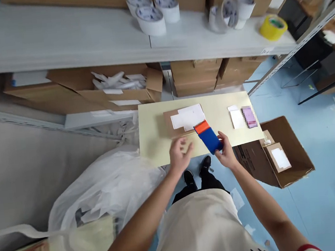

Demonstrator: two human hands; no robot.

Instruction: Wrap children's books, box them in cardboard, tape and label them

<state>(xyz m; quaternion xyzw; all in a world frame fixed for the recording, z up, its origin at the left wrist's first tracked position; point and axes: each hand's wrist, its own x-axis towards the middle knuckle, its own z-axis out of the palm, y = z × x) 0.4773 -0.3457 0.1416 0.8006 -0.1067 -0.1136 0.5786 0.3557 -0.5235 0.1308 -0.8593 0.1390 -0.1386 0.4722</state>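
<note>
My right hand (225,151) grips the lower end of a flat blue object with an orange-red end (209,137), thumb on one side and fingers on the other. I cannot make out exactly what kind of thing it is. Empty, with its fingers apart and slightly curled, my left hand (180,153) hovers near the table's front edge. Just beyond both hands lies a brown cardboard box (170,123) with white paper labels (189,116) on top. The blue object's orange end overlaps the box's near right corner in view.
The small cream table (154,143) also bears a white paper (237,118) and a purple item (249,117). Tape rolls (152,21) and yellow tape (273,27) sit on the shelf (71,39). An open carton (295,148) stands right; plastic wrap (102,188) lies left.
</note>
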